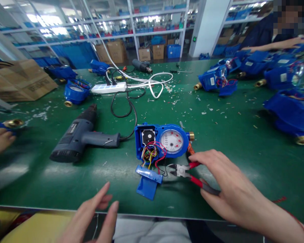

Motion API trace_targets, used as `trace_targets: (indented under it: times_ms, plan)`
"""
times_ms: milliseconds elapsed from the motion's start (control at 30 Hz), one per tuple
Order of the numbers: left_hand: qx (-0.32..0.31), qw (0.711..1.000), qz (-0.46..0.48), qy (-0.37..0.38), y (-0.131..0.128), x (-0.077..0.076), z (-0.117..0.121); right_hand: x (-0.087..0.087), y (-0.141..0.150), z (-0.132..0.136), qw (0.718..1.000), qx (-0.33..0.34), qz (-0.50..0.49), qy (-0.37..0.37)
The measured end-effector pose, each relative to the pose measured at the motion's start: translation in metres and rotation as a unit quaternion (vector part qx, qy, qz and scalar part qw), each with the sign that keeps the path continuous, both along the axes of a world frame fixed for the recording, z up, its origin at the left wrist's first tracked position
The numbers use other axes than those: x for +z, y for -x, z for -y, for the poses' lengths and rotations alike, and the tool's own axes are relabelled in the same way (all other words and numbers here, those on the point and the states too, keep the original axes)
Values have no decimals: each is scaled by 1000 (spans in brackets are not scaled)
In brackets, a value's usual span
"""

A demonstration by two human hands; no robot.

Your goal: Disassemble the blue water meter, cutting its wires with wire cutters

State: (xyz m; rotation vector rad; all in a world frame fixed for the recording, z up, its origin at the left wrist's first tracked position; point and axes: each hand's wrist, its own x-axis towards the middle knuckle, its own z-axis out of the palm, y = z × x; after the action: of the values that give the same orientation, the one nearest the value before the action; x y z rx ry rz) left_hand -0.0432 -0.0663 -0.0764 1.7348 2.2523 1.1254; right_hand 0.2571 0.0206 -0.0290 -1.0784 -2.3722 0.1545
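Note:
My right hand [225,182] is wrapped round the red-handled cutting pliers [181,170], whose jaws are parted beside thin wires. Just left of the jaws lies a blue water meter [172,141] with a round white dial and a brass fitting. Its square compartment is uncovered and shows a black round part and coloured wires [152,152]. The wires run down to a blue wrapped pack [149,179] on the table. My left hand [93,216] hovers at the table's front edge, fingers apart, holding nothing.
A grey heat gun [83,136] lies on the left, its cord running to a white power strip [108,88]. More blue meters [214,79] stand at the back and right. A co-worker [273,37] sits at the far right; another person's hand [0,140] is at the left edge. Scraps litter the green table [167,111].

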Motion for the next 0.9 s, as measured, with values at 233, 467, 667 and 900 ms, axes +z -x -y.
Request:
trace_targets:
  times_ms: [233, 467, 667, 900]
  plan:
    - [-106, 991, 68, 39, -66, -32, -42, 8, 15, 6, 989, 94, 22, 113]
    - [-112, 979, 169, 30, -63, -31, -56, 0, 23, -11, 953, 136, 106, 250]
    - [-159, 962, 218, 32, -51, -24, -62, -8, 22, -22, 927, 103, 80, 351]
    - [-192, 955, 208, 84, -38, -25, -58, -5, 17, -20, 942, 166, 50, 288]
